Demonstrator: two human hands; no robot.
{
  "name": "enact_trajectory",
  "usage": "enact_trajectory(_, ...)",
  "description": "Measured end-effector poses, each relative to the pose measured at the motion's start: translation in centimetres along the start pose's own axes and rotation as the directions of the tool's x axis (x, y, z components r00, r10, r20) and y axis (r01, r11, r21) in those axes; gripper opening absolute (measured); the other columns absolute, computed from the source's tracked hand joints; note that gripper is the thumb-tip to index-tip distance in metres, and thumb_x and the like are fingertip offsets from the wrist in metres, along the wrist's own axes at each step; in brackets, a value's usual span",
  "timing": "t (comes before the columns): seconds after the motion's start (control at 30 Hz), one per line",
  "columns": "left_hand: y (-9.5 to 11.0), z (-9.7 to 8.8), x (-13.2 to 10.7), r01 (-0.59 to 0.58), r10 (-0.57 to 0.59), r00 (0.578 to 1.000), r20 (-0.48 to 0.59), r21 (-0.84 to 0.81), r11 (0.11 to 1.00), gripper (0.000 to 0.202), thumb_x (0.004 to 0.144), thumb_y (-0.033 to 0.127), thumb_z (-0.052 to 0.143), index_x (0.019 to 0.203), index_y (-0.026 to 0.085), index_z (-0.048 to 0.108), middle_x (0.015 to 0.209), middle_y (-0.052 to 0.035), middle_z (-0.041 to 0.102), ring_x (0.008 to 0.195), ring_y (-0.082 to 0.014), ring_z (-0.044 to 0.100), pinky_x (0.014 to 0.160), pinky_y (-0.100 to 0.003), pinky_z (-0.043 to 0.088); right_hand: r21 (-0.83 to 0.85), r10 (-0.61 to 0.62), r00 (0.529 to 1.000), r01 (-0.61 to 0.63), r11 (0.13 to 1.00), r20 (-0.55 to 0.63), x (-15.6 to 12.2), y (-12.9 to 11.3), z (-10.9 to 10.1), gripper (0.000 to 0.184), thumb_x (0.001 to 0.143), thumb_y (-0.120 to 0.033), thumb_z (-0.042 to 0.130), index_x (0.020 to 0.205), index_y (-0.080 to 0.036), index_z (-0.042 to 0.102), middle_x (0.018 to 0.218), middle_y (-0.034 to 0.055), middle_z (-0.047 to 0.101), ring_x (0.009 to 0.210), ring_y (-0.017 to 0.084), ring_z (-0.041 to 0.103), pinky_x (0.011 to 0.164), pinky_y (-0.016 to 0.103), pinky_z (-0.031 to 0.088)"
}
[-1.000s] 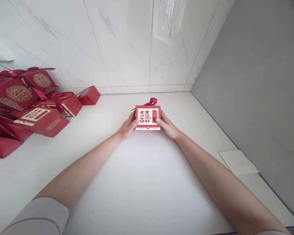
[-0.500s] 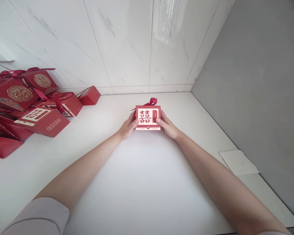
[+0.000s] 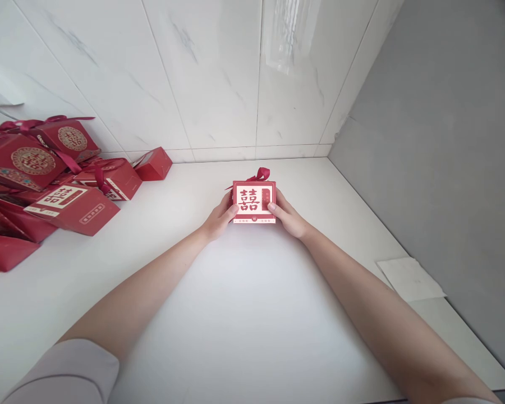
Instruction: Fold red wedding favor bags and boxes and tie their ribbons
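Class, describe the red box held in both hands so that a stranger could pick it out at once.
Start at the white counter below the tiled wall. There the left hand and right hand hold a small red box upright. Unlike the pile of red boxes lying at far left, it stands alone, mid-counter.

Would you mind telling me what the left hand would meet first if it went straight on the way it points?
The red gift box: the left hand grips its left side, pointing forward and to the right. Beyond the box lies countertop, then probably the tiled wall; depth is unclear.
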State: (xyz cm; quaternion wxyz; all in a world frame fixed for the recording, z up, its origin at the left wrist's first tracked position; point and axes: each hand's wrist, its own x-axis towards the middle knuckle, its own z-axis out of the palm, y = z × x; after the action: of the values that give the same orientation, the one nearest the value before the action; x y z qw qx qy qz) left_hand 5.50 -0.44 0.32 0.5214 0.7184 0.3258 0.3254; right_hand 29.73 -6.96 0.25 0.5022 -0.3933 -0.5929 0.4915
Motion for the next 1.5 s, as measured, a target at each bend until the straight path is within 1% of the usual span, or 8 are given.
enact_trajectory(0.23,0.15,0.07,0.06,-0.01,0.01,1.0,0.003,0.0,1.0,0.102,0.085,0.086,0.055,0.163,0.022,0.036,0.158,-0.0161,0.057,0.146,-0.0416,0.055,0.12,-0.059,0.044,-0.007,0.011,1.0,-0.011,1.0,-0.003,-0.02,0.2,-0.13,0.095,0.09,-0.075,0.067,0.168,-0.034,0.031,0.17,0.0082,0.044,0.157,0.036,0.042,0.13,0.061,0.033)
enact_trajectory(0.5,0.14,0.02,-0.06,-0.034,0.034,0.999,0.005,0.004,0.999,0.096,0.089,0.083,0.055,0.164,0.024,0.036,0.162,-0.0146,0.054,0.15,-0.0412,0.05,0.124,-0.06,0.04,0.004,0.002,1.0,-0.002,1.0,0.006,-0.05,-0.01,-0.07,0.095,0.091,-0.074,0.067,0.168,-0.032,0.031,0.169,0.0101,0.046,0.154,0.036,0.045,0.129,0.059,0.037)
enact_trajectory(0.7,0.33,0.15,-0.01,-0.025,0.025,1.0,0.0,-0.002,1.0,0.097,0.087,0.084,0.056,0.163,0.026,0.038,0.16,-0.0143,0.056,0.149,-0.0419,0.05,0.125,-0.063,0.037,-0.003,-0.002,1.0,0.002,1.0,0.009,-0.03,0.09,-0.12,0.092,0.092,-0.074,0.066,0.167,-0.034,0.03,0.168,0.0086,0.047,0.153,0.035,0.046,0.128,0.059,0.038)
enact_trajectory(0.93,0.35,0.16,0.07,-0.041,0.041,0.999,-0.009,-0.017,0.999,0.094,0.087,0.083,0.057,0.161,0.026,0.041,0.161,-0.0142,0.055,0.149,-0.0417,0.051,0.123,-0.06,0.042,-0.004,0.001,1.0,-0.001,1.0,0.008,-0.01,0.13,-0.18,0.087,0.093,-0.073,0.066,0.165,-0.034,0.034,0.169,0.0066,0.046,0.154,0.033,0.046,0.13,0.057,0.037)
enact_trajectory(1.13,0.4,0.17,0.09,-0.034,0.034,0.999,-0.007,-0.006,0.999,0.093,0.087,0.083,0.057,0.158,0.025,0.043,0.16,-0.0148,0.056,0.148,-0.0416,0.052,0.124,-0.061,0.04,0.008,0.008,1.0,-0.008,1.0,0.005,-0.06,-0.15,-0.07,0.086,0.092,-0.072,0.067,0.162,-0.033,0.038,0.169,0.0069,0.046,0.154,0.034,0.046,0.13,0.058,0.036)
enact_trajectory(1.27,0.58,0.2,0.05,-0.039,0.039,0.999,-0.003,-0.008,0.999,0.093,0.088,0.083,0.056,0.158,0.025,0.044,0.159,-0.0152,0.057,0.147,-0.0418,0.053,0.123,-0.062,0.041,0.015,-0.001,1.0,0.001,1.0,0.012,-0.07,-0.28,-0.04,0.085,0.092,-0.072,0.067,0.163,-0.035,0.038,0.168,0.006,0.047,0.152,0.035,0.048,0.13,0.059,0.035)
enact_trajectory(1.4,0.41,0.13,0.12,-0.046,0.046,0.999,-0.003,0.004,0.999,0.093,0.088,0.084,0.056,0.158,0.024,0.044,0.159,-0.0157,0.057,0.147,-0.0417,0.053,0.122,-0.061,0.042,0.015,-0.002,1.0,0.002,1.0,0.015,-0.04,-0.35,-0.03,0.086,0.091,-0.072,0.067,0.162,-0.033,0.038,0.167,0.0081,0.048,0.151,0.035,0.048,0.13,0.059,0.035)
enact_trajectory(1.5,0.23,0.11,0.16,-0.05,0.05,0.999,-0.005,0.003,0.999,0.092,0.088,0.084,0.056,0.158,0.024,0.044,0.158,-0.0152,0.058,0.147,-0.0413,0.053,0.122,-0.06,0.043,0.01,0.0,1.0,0.0,1.0,0.015,-0.03,-0.46,-0.01,0.086,0.092,-0.073,0.066,0.162,-0.032,0.038,0.169,0.0079,0.046,0.153,0.034,0.047,0.13,0.058,0.035)
